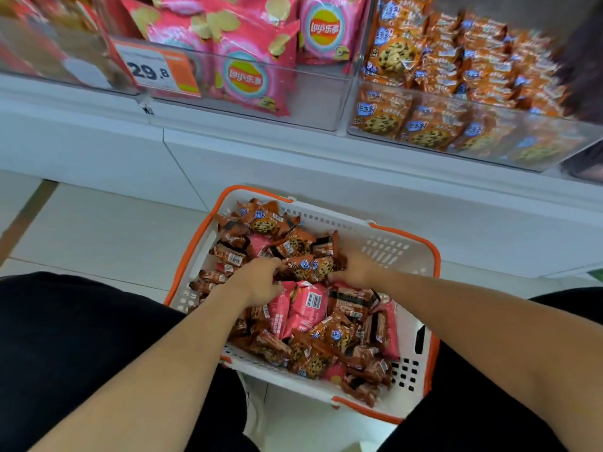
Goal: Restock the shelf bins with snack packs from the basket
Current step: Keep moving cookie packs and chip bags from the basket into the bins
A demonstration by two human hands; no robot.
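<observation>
Nearest the camera, two bare forearms reach forward and down between dark-clothed legs into a white basket (385,243) with orange rim and handles, standing on the pale floor (98,230) below the shelf. The basket holds a loose heap of snack packs — mostly orange-brown cookie packs, with several pink packs (308,303) mixed in near the middle. The left hand (261,282) lies on the heap with fingers curled down onto the packs beneath it; whether they enclose one cannot be told. The right hand (354,267) is sunk among the packs, its fingers hidden, so their spread cannot be told. Between the two hands sits one cookie pack (308,266), touched at both ends.

Beyond the basket rises the white shelf front (261,158). On it stand clear bins side by side — the middle bin (313,102) holds pink chip bags (249,76) and carries an orange price label (156,71) reading 29.8; the right-hand bin (489,145) is packed with orange cookie packs (391,53) like those in the basket.
</observation>
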